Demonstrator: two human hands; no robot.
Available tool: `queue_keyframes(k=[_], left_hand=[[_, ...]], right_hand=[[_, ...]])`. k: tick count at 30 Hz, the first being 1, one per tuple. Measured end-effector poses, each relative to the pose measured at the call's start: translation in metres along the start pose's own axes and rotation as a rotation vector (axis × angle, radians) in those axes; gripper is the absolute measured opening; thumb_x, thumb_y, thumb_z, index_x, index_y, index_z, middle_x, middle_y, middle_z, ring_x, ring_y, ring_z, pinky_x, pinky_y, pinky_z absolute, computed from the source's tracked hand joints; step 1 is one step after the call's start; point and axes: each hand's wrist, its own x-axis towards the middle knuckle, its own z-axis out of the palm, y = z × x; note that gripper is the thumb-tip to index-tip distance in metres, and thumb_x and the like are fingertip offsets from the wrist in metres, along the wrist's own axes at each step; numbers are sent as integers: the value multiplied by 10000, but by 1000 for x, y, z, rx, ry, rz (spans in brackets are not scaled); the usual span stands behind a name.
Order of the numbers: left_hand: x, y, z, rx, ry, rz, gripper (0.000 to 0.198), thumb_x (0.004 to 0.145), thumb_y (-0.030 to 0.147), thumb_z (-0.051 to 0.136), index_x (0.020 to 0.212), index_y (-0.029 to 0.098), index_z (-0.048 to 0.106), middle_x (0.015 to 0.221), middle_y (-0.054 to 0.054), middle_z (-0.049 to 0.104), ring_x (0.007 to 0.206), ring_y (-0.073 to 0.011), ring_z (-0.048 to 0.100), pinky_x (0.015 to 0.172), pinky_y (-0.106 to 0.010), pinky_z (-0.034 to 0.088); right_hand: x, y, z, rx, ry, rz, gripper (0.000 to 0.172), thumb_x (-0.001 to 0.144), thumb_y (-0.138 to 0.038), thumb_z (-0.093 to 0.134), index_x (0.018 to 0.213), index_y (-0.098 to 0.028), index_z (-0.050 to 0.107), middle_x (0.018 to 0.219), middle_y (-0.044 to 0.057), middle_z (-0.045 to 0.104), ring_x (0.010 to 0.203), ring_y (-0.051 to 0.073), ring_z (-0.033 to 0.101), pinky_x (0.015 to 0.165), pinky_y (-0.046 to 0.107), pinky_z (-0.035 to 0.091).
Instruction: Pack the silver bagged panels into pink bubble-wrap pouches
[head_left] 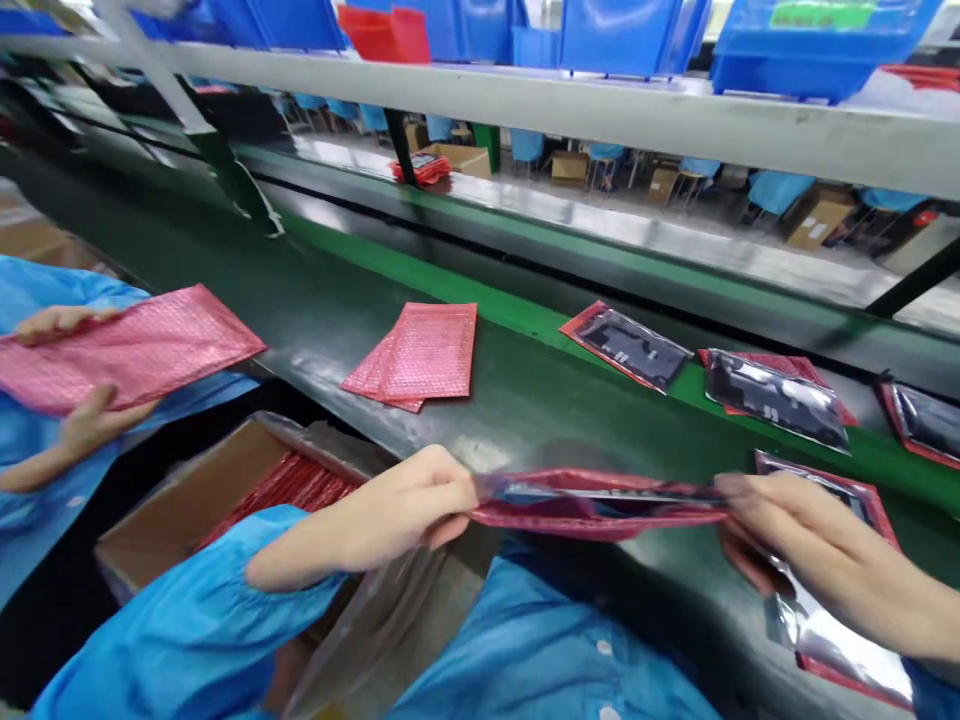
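A red bubble-wrap bag [570,525] is stretched between my two hands, its mouth gaping toward me. Inside it a dark, flat item shows, too blurred to name. My left hand [405,505] pinches the bag's left end. At the opposite end my right hand [817,550] grips the bag, smeared a little by motion. Under and beside the right hand lie a shiny clear-bagged piece [855,635] and another packed dark part [832,485] on red bags. Two pink bubble bags [427,355] overlap on the green belt, beyond my left hand.
Farther along the green conveyor belt [315,300] lie several bagged black parts [637,345] on red bags. A co-worker's hands [97,430] hold a pink bubble bag [165,345] at the left. Below stands a carton [180,500] of red bags. Blue bins [615,35] line the shelf [525,100].
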Motion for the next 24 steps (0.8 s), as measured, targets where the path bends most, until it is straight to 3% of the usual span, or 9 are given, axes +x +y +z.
queue_keyframes(k=[3,6,13,16,20,24], left_hand=[[1,-7,-11,-120,47,-13,550,871,460,520,391,206,434,344,13,353,363,-91,256,411,-264,194],[7,-3,-21,-217,75,11,590,846,486,539,341,224,383,287,6,294,325,-91,245,394,-270,188],[26,9,-32,-378,231,109,601,843,501,568,361,234,328,261,26,265,284,-75,205,374,-257,191],[31,15,-39,-414,264,154,588,839,492,579,365,231,351,255,30,265,280,-84,249,375,-251,234],[49,17,-56,-345,390,178,495,827,462,595,414,213,482,325,-3,458,363,-133,460,442,-255,384],[63,2,-89,-137,726,314,367,852,405,577,606,162,701,620,-68,717,640,-191,671,681,-301,533]], right_hand=[[15,-2,0,6,-1,-43,541,836,-662,614,484,-253,582,445,18,517,434,147,412,460,294,378],[38,-9,0,40,47,-43,557,831,-670,609,467,-260,511,403,0,473,406,127,360,440,283,346],[70,-36,2,-70,113,-160,572,840,-679,566,458,-267,455,383,-1,473,402,132,382,460,281,350],[75,-39,-3,-132,167,-230,581,945,-626,462,501,-253,480,440,14,527,448,149,434,501,292,377],[105,-35,-11,-273,97,-329,524,1037,-447,346,618,-218,562,621,31,626,628,172,556,606,283,422],[156,-54,-12,-399,277,-548,430,1002,-412,461,613,-229,470,560,-27,496,541,135,431,539,273,335]])
